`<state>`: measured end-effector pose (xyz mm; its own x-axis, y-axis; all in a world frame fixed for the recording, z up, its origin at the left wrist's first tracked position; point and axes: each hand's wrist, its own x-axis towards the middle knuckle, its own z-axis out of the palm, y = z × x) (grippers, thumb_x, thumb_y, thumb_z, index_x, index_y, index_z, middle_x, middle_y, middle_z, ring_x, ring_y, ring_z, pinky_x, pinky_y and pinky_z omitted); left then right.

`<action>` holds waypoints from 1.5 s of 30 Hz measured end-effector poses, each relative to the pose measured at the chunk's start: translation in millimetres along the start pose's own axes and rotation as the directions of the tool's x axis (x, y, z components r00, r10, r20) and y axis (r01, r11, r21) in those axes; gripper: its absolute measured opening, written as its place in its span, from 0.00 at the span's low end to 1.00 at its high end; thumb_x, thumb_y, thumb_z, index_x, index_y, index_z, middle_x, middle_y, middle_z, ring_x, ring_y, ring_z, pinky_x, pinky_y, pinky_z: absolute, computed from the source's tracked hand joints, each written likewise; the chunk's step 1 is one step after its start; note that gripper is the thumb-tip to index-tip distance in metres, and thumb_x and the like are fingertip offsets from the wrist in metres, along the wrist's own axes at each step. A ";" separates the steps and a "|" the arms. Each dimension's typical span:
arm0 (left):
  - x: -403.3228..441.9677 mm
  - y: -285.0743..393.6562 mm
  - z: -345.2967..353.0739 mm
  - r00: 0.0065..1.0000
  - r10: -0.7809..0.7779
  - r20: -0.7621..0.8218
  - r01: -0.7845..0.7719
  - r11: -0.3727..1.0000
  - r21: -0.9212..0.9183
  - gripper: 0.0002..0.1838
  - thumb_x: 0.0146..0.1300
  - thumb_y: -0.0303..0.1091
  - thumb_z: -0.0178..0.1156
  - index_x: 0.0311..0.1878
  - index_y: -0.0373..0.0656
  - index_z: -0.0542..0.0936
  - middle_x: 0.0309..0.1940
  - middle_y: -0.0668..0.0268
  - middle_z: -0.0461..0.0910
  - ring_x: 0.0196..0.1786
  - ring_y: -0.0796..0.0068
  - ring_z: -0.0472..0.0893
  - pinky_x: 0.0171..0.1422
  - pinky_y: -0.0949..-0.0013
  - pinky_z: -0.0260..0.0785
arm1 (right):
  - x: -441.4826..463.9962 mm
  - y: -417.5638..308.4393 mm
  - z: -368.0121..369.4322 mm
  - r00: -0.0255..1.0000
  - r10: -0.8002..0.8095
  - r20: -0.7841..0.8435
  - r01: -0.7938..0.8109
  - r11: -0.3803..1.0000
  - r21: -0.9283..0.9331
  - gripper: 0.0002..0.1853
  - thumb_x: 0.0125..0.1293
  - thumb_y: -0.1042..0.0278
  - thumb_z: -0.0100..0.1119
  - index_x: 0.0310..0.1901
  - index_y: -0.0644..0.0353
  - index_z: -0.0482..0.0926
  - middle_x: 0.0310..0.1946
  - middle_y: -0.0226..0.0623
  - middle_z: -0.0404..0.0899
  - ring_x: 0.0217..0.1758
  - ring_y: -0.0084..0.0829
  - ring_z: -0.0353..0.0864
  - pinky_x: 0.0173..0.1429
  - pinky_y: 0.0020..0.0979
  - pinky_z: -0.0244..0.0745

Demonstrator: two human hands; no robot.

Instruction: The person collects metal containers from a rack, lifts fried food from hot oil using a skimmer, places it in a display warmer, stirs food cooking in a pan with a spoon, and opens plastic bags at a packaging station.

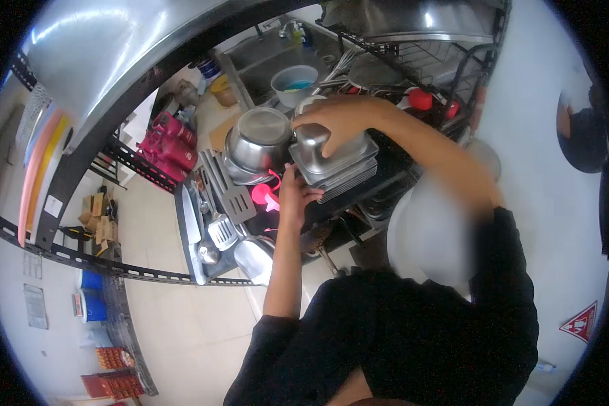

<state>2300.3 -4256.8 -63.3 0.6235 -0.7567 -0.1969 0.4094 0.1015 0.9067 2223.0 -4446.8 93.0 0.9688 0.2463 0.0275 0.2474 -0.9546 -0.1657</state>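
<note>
My right hand (345, 122) reaches over a small upturned metal container (312, 143), its thumb and fingers spread around the sides. The container rests on a stack of rectangular metal trays (348, 172) on the black shelf. At the near left corner of this stack is my left hand (295, 196), fingers apart, the tips against or very close to the tray edges. Bright pink plastic pieces (264, 195) lie just left of that hand. Upturned round steel bowls (260, 135) are piled beside the trays.
Slotted turners (237, 203), a knife (191, 215) and a wide scoop (254, 259) lie along the shelf's left end. Behind are a sink (257, 76) and a plastic tub (294, 82). A metal shelf (115, 61) overhangs at upper left. Pink gas canisters (166, 145) stand beyond.
</note>
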 end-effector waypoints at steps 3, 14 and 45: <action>6.8 0.0 0.4 1.000 0.007 -0.018 -0.007 1.000 0.025 0.30 0.70 0.58 0.41 0.59 0.41 0.68 0.39 0.57 0.78 0.26 0.70 0.79 0.29 0.71 0.75 | -14.7 6.4 7.9 0.968 0.043 -0.247 -0.003 0.987 0.162 0.35 0.55 0.51 0.65 0.62 0.57 0.68 0.59 0.48 0.70 0.63 0.45 0.68 0.67 0.39 0.62; 28.2 -12.7 9.3 0.979 0.152 -0.135 -0.134 0.983 0.128 0.13 0.70 0.39 0.47 0.47 0.41 0.72 0.28 0.66 0.75 0.19 0.78 0.73 0.16 0.77 0.65 | -69.9 7.9 121.7 0.531 0.723 -0.441 -0.321 0.654 0.685 0.31 0.72 0.44 0.35 0.65 0.62 0.63 0.62 0.55 0.66 0.67 0.51 0.63 0.70 0.41 0.56; 16.0 -8.9 -7.6 0.954 0.222 -0.201 -0.291 0.849 -0.442 0.13 0.68 0.34 0.47 0.50 0.40 0.75 0.50 0.61 0.78 0.52 0.64 0.78 0.56 0.56 0.72 | -72.7 66.0 200.9 0.478 0.862 -0.167 -0.569 0.449 0.689 0.14 0.61 0.67 0.52 0.42 0.68 0.80 0.34 0.49 0.80 0.32 0.40 0.79 0.39 0.38 0.73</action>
<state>2311.6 -4264.9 -77.3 0.8198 -0.5693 -0.0618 0.4606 0.5914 0.6619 2165.9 -4494.0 -117.9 0.6785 -0.7338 0.0352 -0.4506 -0.4535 -0.7690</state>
